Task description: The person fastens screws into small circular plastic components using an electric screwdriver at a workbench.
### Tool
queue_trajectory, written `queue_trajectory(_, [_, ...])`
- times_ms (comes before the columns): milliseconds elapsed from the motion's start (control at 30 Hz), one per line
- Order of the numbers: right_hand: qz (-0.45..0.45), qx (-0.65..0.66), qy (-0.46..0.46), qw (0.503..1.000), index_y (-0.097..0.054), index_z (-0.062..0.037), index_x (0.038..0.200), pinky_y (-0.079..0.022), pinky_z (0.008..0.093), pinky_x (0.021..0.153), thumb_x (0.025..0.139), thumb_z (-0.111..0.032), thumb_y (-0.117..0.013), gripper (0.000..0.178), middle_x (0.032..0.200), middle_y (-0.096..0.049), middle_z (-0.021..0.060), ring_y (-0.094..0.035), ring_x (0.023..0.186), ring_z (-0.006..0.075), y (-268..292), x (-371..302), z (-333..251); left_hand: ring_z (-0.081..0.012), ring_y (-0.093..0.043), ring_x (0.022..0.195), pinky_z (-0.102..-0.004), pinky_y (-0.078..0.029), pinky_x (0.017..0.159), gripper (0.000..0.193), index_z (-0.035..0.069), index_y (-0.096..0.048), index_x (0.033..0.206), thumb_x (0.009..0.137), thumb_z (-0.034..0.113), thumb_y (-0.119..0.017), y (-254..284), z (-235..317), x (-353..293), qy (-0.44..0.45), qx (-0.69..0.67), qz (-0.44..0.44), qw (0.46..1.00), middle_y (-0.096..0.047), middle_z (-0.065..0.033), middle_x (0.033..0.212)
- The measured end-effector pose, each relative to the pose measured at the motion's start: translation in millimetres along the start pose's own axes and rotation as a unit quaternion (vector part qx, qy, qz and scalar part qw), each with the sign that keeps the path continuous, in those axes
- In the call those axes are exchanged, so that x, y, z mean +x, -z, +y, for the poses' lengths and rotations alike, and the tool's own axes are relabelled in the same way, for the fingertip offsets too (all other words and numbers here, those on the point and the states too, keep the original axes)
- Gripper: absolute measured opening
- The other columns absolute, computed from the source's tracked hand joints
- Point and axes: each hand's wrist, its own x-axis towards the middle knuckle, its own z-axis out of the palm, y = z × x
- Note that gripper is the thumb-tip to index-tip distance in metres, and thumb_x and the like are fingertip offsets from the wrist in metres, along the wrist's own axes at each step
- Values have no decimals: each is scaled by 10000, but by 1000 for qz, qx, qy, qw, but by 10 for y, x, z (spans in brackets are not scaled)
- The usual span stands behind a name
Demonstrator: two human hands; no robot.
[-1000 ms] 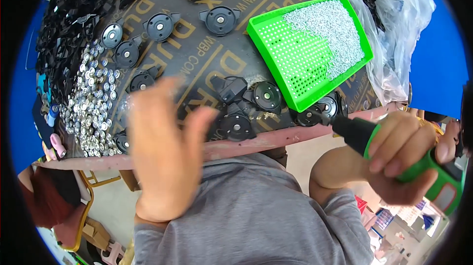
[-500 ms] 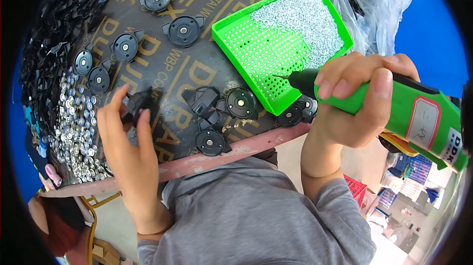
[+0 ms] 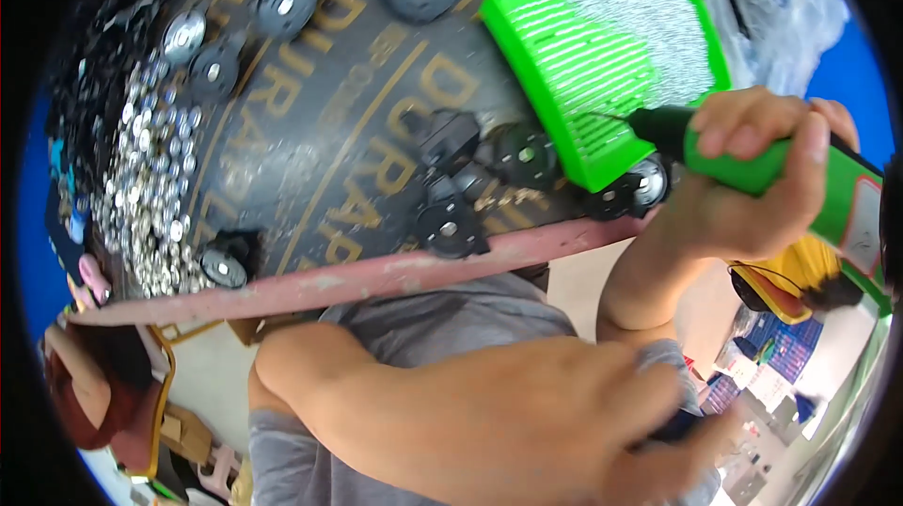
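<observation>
Scanning from the left, a heap of small shiny metal discs (image 3: pixel 150 177) lies along the left edge of the dark printed plywood bench (image 3: pixel 310 149), and one round black plastic part with a metal centre (image 3: pixel 224 266) sits at the very front, just beside the pink-painted bench edge (image 3: pixel 376 276). A nudge from an arm could tip it off.

Further right, a cluster of the same black round parts (image 3: pixel 470 186) lies loosely piled near the front edge, some touching and overlapping; any of them could slide if bumped.

The left hand (image 3: pixel 649 421) is low in front of the grey shirt, well off the bench. It is blurred. Something dark shows at its fingers (image 3: pixel 691 431), but I cannot tell whether they are closed on it. With that hand away, nothing steadies the parts on the bench.

On the right, the right hand (image 3: pixel 752 177) has its fingers clamped around a green and black electric screwdriver (image 3: pixel 743 153), whose thin bit points at the near corner of the bright green perforated plastic tray (image 3: pixel 564 64). The tray holds a mass of small silver screws (image 3: pixel 649 17) in its far half. The bit could catch in a perforation, jolting the tray and scattering screws.
</observation>
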Motion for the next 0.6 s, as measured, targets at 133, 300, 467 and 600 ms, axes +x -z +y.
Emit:
queue_trajectory(133, [6, 73, -36, 997, -496, -14, 934, -407, 352, 526, 919, -193, -407, 200, 610, -446, 85, -443, 492, 210, -55, 17, 56, -185, -501, 496, -292, -384, 415, 315, 86, -525, 758, 777, 379, -640, 78, 140, 150, 165, -125, -1, 978, -478, -39, 651])
queue_trajectory(300, [39, 44, 11, 998, -507, -5, 826, -417, 358, 541, 912, -209, -401, 245, 612, -454, 88, -456, 503, 215, -130, -40, 74, -170, -544, 553, -304, -423, 463, 259, 86, -578, 845, 731, 299, -673, -55, 235, 130, 185, -45, 63, 980, -533, -33, 683])
queue_trajectory(467, [22, 33, -43, 998, -418, 7, 1047, -415, 334, 483, 905, -191, -416, 244, 589, -451, 82, -439, 448, 191, -119, -25, -65, -155, -588, 610, -317, -462, 512, 290, 86, -632, 932, 684, 218, -706, -107, 301, 119, 172, 80, 146, 971, -587, -27, 715])
queue_trajectory(600, [47, 3, 3, 999, -404, 9, 1057, -398, 320, 430, 907, -160, -417, 227, 569, -444, 81, -420, 415, 179, -143, -39, -106, -143, -622, 656, -328, -493, 551, 366, 86, -675, 1001, 647, 154, -732, -163, 292, 157, 153, 165, 209, 952, -630, -22, 740])
